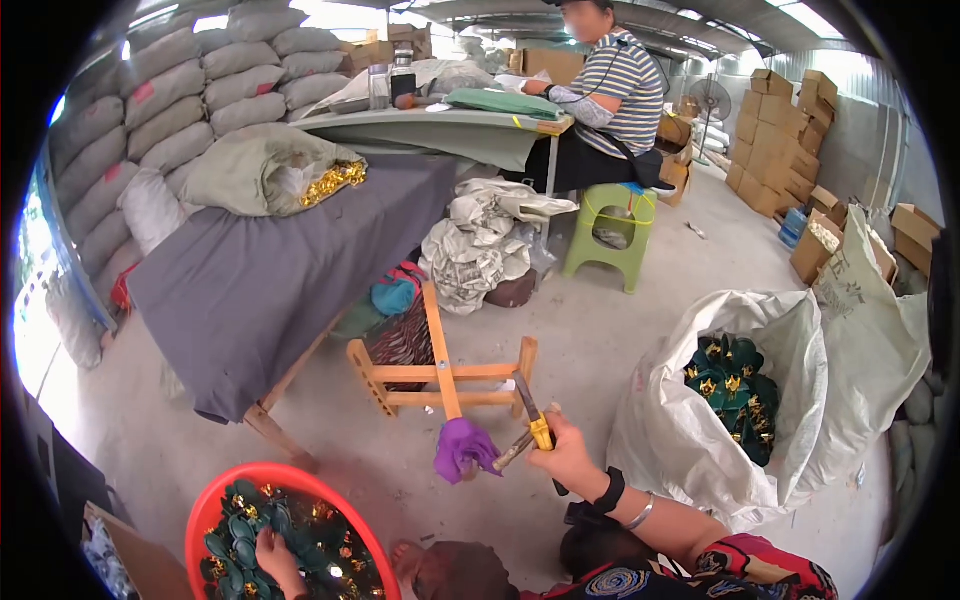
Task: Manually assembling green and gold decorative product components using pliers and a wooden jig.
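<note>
My right hand [568,452] is closed around a tool with a yellow grip [541,431] and dark metal arms; its exact kind is unclear. One arm points up and another reaches down-left to a bunched purple cloth [466,449]. The cloth sits at the near end of a wooden bar [441,350] on a low wooden stand [405,398]. At lower left, my left hand [279,562] reaches into a red basin [206,497], down among dark green rounded pieces with gold-coloured parts [243,530]. Those pieces partly hide its fingers, so its grip is unclear.
An open white woven sack [665,420] of similar green pieces [733,385] stands on the right. A table with a dark cloth [300,270] bears a sack spilling gold pieces [335,183]. Beyond are a green stool [610,232], a seated person [612,95] and stacked boxes [775,140].
</note>
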### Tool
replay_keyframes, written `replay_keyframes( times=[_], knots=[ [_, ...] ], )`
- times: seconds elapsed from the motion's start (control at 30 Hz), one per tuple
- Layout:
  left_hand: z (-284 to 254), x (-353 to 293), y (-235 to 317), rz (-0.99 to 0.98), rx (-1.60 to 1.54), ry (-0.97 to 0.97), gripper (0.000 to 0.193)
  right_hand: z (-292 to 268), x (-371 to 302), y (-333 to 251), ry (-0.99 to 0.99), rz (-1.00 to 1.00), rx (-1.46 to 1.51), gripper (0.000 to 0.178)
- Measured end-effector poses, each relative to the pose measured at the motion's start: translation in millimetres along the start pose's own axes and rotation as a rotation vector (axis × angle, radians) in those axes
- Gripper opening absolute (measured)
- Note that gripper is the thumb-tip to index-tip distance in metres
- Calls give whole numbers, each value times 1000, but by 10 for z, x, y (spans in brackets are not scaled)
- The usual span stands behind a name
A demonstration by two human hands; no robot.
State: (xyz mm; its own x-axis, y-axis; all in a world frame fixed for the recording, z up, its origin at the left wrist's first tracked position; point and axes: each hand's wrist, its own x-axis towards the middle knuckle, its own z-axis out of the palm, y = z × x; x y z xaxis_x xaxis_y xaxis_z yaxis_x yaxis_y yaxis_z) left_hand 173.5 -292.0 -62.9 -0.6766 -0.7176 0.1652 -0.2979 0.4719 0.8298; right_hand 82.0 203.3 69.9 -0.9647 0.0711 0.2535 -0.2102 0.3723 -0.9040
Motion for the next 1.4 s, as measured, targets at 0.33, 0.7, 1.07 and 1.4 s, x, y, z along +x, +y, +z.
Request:
replay_keyframes(
  times=[0.33,0.7,1.07,1.4],
  knots=[
    [1717,-541,2444,735,-321,-380,59,10,311,-352,20,-55,24,38],
    [2270,-774,2507,818,-226,-535,72,267,660,-644,-122,-470,-100,37],
    [2310,-761,2453,864,-270,-580,34,600,735,-396,-194,-695,-323,42],
    [2199,-874,2478,647,-492,-601,25,528,595,-569,-366,-536,-313,51]
  ],
)
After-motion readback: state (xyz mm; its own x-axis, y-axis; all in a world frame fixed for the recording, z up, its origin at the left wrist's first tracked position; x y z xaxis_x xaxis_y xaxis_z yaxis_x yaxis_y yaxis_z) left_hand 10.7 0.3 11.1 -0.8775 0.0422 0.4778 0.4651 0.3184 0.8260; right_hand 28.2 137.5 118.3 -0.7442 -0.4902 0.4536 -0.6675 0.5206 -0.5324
